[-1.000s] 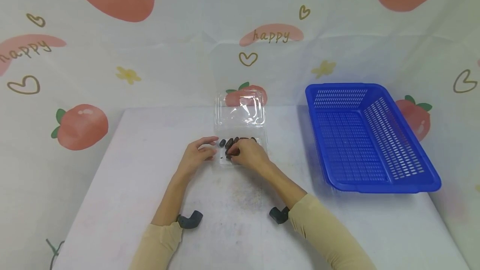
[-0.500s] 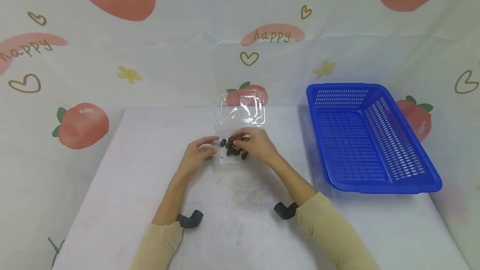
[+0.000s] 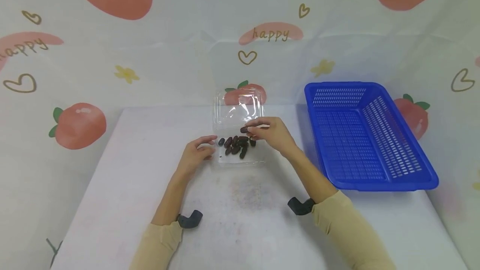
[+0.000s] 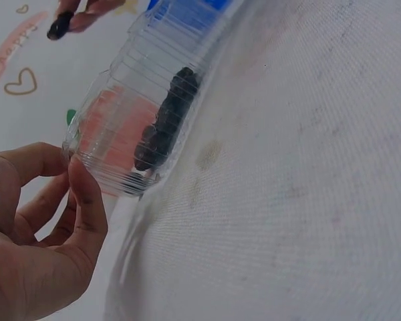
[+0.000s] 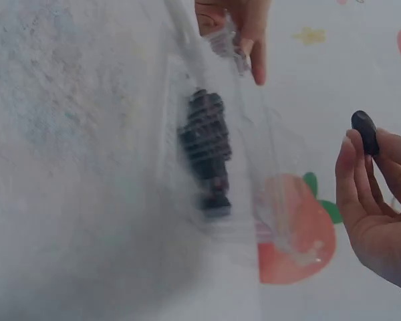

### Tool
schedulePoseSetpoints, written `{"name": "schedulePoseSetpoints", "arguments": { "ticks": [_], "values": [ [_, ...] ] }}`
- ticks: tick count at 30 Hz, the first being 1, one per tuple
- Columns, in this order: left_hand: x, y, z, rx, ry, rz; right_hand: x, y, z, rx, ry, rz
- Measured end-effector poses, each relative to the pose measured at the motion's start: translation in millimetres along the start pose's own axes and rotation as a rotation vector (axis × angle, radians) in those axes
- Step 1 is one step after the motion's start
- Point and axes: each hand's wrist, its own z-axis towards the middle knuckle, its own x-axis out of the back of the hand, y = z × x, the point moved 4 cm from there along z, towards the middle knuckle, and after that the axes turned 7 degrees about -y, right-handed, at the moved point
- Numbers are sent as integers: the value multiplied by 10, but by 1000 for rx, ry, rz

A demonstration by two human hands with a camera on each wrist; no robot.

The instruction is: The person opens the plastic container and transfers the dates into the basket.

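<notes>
A clear hinged plastic box (image 3: 234,161) stands on the table with its lid (image 3: 238,107) raised at the back. Several dark, oblong, glossy fruits (image 3: 236,150) lie in its base; their exact kind is unclear. My left hand (image 3: 192,156) pinches the box's left rim between thumb and forefinger, as the left wrist view shows. Above the back of the base, my right hand (image 3: 273,134) holds one dark oblong fruit (image 5: 365,132) between thumb and fingertips, apart from the others. That same fruit (image 4: 59,27) also appears at the top of the left wrist view.
To the right, a blue plastic basket (image 3: 378,187) with slotted walls is on the table. A white patterned cloth (image 3: 180,53) hangs behind. Dark curved mounts (image 3: 190,219) sit at both wrists. The white tabletop (image 3: 236,228) carries faint stains.
My right hand has moved up and to the right from among the fruits, raising one of them. More fruits now show in the base. The left hand stays at the box's left side.
</notes>
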Motion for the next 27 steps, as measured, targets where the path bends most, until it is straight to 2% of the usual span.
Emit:
{"name": "schedulePoseSetpoints", "arguments": {
  "ticks": [3, 7, 12, 15, 21, 27],
  "values": [
    [-14, 111, -62, 10, -1, 21, 99, -83, -53, 29, 14, -10],
    [-22, 138, -57, 31, -9, 21, 248, -201, -135, 38, 43, -39],
    [-11, -2, 27, 39, -6, 3, 437, -339, -249, 36, 55, -85],
    [5, -57, 45, 33, 6, -3, 538, -413, -290, 67, 55, -64],
    [26, -86, 40, 13, 26, 0, 774, -455, -314, 96, 77, 3],
    [13, -82, 53, -2, 24, -3, 1029, -494, -355, 72, 88, 22]
  ]
}}
